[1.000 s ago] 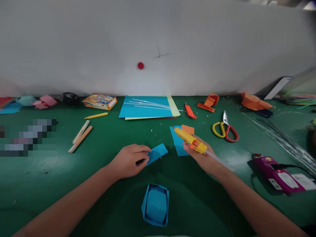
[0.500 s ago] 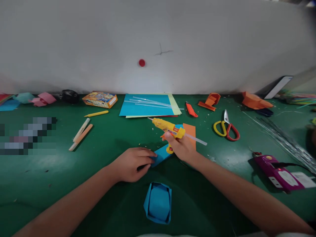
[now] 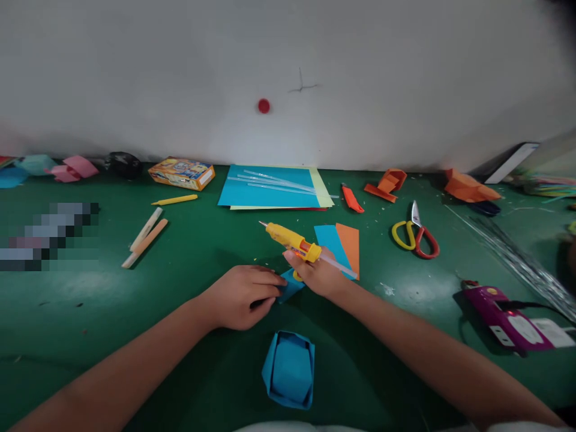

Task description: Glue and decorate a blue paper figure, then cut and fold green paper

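Observation:
My right hand [image 3: 320, 275] is wrapped round the handle of a yellow glue gun [image 3: 288, 239], with its metal nozzle pointing left and a clear glue stick [image 3: 339, 265] jutting from the back. Under the gun lies a folded blue paper strip [image 3: 291, 287]. The fingertips of my left hand [image 3: 245, 298] hold the strip's left end against the table, thumb tucked below. Closer to me sits a blue folded-paper piece [image 3: 291, 369] with a raised rim. Beyond my right hand, a flat blue paper piece [image 3: 330, 243] overlaps an orange paper piece [image 3: 351, 240].
Scissors [image 3: 416, 231] and a purple power strip [image 3: 506, 318] with a cable lie to the right. At the back are stacked coloured sheets [image 3: 265, 192] under glue sticks, a red cutter [image 3: 352, 199] and a patterned box [image 3: 182, 174]. Two sticks [image 3: 146, 243] rest at left.
My right hand has moved the glue gun left and slightly down, uncovering more of the flat blue and orange papers. My left hand stays on the strip. The view has tilted slightly.

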`<state>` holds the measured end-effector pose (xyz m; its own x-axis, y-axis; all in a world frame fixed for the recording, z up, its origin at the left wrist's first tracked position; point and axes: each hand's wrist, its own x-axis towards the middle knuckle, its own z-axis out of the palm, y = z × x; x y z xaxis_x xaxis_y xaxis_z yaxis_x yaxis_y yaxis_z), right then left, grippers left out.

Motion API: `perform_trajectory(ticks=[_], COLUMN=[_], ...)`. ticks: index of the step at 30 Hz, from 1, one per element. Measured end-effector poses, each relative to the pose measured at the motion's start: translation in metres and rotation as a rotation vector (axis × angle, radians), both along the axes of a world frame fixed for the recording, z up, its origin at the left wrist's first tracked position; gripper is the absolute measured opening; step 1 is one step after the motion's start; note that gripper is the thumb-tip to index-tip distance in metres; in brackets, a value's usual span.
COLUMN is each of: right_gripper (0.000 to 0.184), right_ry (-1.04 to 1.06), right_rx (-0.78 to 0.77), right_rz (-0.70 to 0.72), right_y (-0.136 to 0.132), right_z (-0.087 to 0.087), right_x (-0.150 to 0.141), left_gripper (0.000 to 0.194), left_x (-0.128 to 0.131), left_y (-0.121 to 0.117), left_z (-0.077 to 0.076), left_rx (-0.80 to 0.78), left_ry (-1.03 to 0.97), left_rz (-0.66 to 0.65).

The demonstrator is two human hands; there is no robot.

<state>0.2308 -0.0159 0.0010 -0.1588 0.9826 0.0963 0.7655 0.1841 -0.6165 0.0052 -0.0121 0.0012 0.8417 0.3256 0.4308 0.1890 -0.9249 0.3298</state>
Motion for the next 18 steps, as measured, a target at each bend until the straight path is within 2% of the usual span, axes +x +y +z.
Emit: perform_trajectory(ticks=[10,18], right_gripper=[0.053,0.053], right_ry=[-0.022,0.017], right_rx=[-0.006,-0.017], right_rz=[-0.041,-0.027], right_y=[-0.004,-0.001], right_z=[-0.001,-0.003], right_x=[-0.003,0.018], left_gripper=[0.023,0.021], left_x=[0.002,0.0], left_y=[0.0,0.0], left_z=[0.001,0.0], left_rx=[0.025,0.025], left_ry=[0.006,0.004], left_rz=[0.018,0.019])
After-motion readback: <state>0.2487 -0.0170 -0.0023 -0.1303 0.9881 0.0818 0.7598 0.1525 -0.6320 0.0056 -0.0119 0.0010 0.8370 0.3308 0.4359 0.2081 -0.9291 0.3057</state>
